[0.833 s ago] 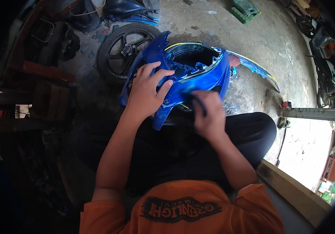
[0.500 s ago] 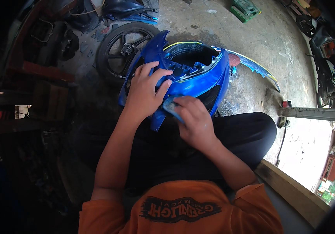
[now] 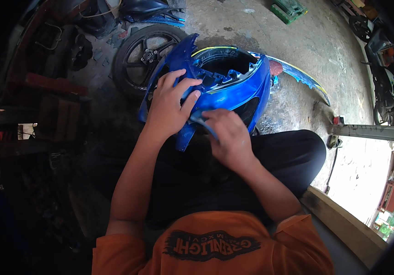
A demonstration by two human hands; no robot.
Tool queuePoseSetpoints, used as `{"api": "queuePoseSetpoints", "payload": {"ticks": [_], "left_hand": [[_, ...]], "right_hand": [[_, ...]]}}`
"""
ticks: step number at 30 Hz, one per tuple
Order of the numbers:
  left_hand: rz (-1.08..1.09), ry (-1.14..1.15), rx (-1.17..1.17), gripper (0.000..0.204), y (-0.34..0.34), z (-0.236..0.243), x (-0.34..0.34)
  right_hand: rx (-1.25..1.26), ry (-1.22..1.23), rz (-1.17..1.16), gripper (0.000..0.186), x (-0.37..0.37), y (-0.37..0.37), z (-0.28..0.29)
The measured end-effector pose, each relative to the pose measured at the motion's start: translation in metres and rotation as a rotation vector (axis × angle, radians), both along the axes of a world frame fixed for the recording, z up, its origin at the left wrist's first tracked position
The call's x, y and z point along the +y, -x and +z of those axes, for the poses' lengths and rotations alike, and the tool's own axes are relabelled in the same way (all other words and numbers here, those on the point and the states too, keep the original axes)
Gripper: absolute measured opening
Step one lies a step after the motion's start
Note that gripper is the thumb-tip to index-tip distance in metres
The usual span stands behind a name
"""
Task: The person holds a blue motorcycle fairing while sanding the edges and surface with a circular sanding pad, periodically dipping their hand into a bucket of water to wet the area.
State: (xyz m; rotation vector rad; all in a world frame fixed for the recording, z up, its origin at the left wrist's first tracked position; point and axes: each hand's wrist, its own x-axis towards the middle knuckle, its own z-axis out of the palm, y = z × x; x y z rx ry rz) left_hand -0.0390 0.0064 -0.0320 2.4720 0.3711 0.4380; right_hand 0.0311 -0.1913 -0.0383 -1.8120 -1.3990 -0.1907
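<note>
A glossy blue motorcycle fairing [image 3: 220, 96] with jagged tabs and yellow trim rests in front of my crossed legs, a black tyre partly visible inside its opening. My left hand [image 3: 172, 103] grips its left portion with bent fingers spread over the panel. Low on the fairing's front, my right hand [image 3: 229, 137] is closed on a flat blue-grey pad [image 3: 199, 119], pressed to the surface just right of my left thumb; it is slightly blurred and covers much of the pad. Behind the fairing, a long striped panel [image 3: 304, 78] extends to the right past a red round piece [image 3: 276, 68].
A spoked black wheel [image 3: 133, 64] lies back left near dark body panels [image 3: 142, 11]. A green crate [image 3: 288, 11] sits at the back. At right are motorbike parts [image 3: 385, 91], a metal beam [image 3: 364, 132] and a wooden plank [image 3: 343, 220]; a red frame [image 3: 46, 82] stands left.
My right hand has swept leftward and down across the fairing with the pad, toward my left hand. The fairing and my left hand have shifted very slightly.
</note>
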Motion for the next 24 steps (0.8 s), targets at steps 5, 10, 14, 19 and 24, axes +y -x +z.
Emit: {"api": "queuePoseSetpoints", "payload": {"ticks": [5, 10, 14, 19, 24], "left_hand": [[0.020, 0.027, -0.040, 0.029, 0.000, -0.002, 0.000], [0.025, 0.030, -0.022, 0.030, -0.005, -0.004, 0.000], [0.016, 0.035, -0.042, 0.029, -0.005, -0.005, 0.001], [0.037, 0.036, -0.032, 0.029, -0.003, -0.003, -0.001], [0.013, 0.019, -0.017, 0.029, -0.008, -0.004, -0.002]], "right_hand": [[0.087, 0.080, -0.433, 0.034, -0.008, -0.047, -0.015], [-0.004, 0.028, -0.175, 0.036, -0.003, -0.020, 0.001], [0.003, 0.019, -0.145, 0.034, -0.002, -0.020, -0.004], [0.128, 0.116, -0.459, 0.030, -0.007, -0.051, -0.010], [-0.030, 0.013, -0.032, 0.041, 0.000, -0.013, 0.004]]}}
